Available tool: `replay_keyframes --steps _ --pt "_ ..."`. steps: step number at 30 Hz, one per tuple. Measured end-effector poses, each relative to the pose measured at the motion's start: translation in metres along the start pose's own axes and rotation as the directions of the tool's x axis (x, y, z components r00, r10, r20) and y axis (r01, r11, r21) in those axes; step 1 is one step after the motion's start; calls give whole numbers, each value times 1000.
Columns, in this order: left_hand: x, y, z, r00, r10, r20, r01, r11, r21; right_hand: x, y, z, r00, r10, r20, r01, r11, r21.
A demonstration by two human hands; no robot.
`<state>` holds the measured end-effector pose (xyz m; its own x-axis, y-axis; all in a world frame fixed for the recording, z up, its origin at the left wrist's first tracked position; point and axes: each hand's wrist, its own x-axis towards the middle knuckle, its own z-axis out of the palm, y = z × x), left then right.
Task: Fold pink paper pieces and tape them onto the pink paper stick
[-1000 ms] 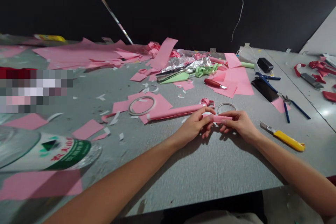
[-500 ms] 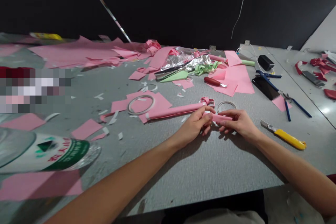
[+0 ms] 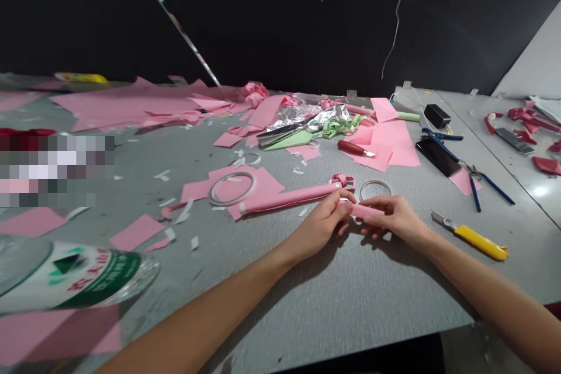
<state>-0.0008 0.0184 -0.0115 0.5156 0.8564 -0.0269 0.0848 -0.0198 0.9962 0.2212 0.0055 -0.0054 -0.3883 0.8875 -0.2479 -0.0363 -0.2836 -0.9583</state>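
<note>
Between my two hands I hold a small pink paper roll [image 3: 366, 211] just above the grey table [image 3: 333, 304]. My left hand [image 3: 326, 219] pinches its left end, and my right hand [image 3: 397, 216] grips the right end with thumb and fingers. Right behind the hands lies a long folded pink paper strip [image 3: 291, 197] with a looped end. A ring [image 3: 375, 182], seemingly a roll of tape, rests beyond my right fingers. Another larger ring [image 3: 232, 203] sits on pink paper to the left.
A yellow utility knife [image 3: 482, 242], blade out, lies right of my right hand. Farther back are blue-handled pliers [image 3: 475, 187], a black phone [image 3: 438, 155] and a red-handled knife [image 3: 353, 148]. A plastic bottle [image 3: 87, 274] lies at left. Paper scraps and foil [image 3: 302, 120] cover the back.
The view has shifted slightly, so the table things appear a little lower. Both hands still hold the pink roll, with hardly any change in grip.
</note>
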Motion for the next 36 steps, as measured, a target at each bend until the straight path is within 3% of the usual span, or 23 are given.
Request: replay_keyframes --steps 11,36 --pt "-1 4 5 1000 -7 22 8 999 -32 2 0 1 995 3 103 5 997 -78" --pt "0 2 0 999 5 -42 -5 1000 11 2 -1 2 995 -60 84 69 990 -120"
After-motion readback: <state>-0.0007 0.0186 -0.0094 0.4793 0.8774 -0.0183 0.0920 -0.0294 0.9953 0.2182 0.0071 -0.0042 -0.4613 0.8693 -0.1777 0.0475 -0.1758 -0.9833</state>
